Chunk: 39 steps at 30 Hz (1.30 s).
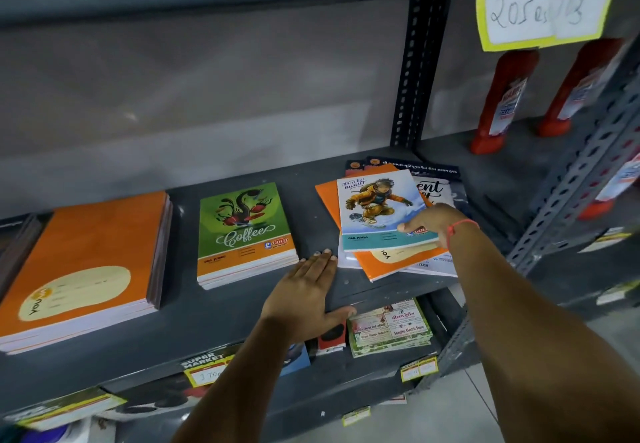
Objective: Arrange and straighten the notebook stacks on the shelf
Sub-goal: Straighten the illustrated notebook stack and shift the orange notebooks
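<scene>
Three notebook groups lie on the grey shelf (242, 307). An orange stack (93, 252) sits at the left and a green "Coffee" stack (242, 231) in the middle, both fairly even. At the right is a skewed pile (391, 262) of orange and white notebooks. On top of it lies a snowboarder-cover notebook (377, 207), and my right hand (433, 224) grips its lower right corner. My left hand (308, 290) lies flat and open on the bare shelf between the Coffee stack and the pile, touching neither.
A perforated upright (419, 68) stands behind the pile, another post (571, 193) at the right. Red bottles (498, 103) stand on the neighbouring shelf. A yellow price tag (543, 3) hangs above. Lower shelf holds more notebooks (388, 328) and price labels.
</scene>
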Each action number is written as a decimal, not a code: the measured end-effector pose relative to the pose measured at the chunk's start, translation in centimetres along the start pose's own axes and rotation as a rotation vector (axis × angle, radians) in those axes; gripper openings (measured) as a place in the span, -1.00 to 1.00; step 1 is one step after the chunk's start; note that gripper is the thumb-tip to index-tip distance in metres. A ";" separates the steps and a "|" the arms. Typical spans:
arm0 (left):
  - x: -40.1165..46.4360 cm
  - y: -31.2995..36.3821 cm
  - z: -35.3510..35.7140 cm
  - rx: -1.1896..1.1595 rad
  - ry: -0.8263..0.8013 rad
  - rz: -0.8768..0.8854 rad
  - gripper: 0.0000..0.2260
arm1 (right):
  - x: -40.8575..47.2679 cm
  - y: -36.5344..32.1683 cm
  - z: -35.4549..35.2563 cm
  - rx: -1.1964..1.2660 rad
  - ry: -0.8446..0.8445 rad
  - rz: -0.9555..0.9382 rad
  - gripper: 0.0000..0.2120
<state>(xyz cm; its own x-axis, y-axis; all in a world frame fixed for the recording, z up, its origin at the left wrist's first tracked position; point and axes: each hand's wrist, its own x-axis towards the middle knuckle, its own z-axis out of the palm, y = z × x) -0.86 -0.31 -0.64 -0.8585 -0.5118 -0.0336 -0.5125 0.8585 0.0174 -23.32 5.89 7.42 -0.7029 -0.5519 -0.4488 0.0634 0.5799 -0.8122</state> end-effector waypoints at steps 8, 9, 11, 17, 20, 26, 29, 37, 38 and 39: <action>-1.8 -0.6 -0.5 -0.033 -0.085 0.042 -0.30 | -2.1 -0.7 -0.7 0.449 -0.071 0.091 -0.84; -2.6 -1.2 -0.5 -0.028 -0.089 0.047 -0.32 | -2.4 -1.1 -0.3 0.485 -0.088 0.092 -0.85; -4.4 -2.5 -0.3 -0.035 -0.101 0.033 -0.35 | -3.0 -1.6 0.6 0.560 -0.112 0.086 -0.86; -9.6 -7.1 -1.1 -0.122 -0.085 -0.097 -0.22 | -5.4 -4.0 8.3 0.518 -0.263 0.018 -0.84; -11.1 -8.4 -1.2 -0.147 -0.059 -0.143 -0.01 | -6.1 -4.5 12.7 0.429 -0.316 0.021 -0.81; -11.2 -8.8 -0.8 -0.104 0.022 -0.120 -0.23 | -5.3 -3.7 17.9 0.254 -0.275 0.006 -0.84; -11.2 -9.0 -0.5 -0.109 0.019 -0.114 -0.35 | -4.6 -3.4 18.7 0.154 -0.167 -0.059 -0.83; -10.9 -9.1 0.1 -0.084 0.034 -0.108 -0.34 | -5.7 -2.4 18.9 -0.517 0.152 -0.377 -0.57; -10.9 -9.2 0.1 -0.080 0.043 -0.111 -0.33 | -5.8 -2.3 18.9 -0.546 0.168 -0.398 -0.55; -10.9 -9.1 -0.1 -0.085 0.053 -0.118 -0.32 | -5.8 -2.2 18.6 -0.545 0.164 -0.409 -0.54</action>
<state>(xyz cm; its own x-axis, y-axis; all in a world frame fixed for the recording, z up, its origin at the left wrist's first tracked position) 13.15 -2.52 -0.28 -0.7909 -0.6118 0.0129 -0.6077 0.7877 0.1009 -6.22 -3.30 4.87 -0.6953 -0.7170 -0.0505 -0.5628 0.5867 -0.5823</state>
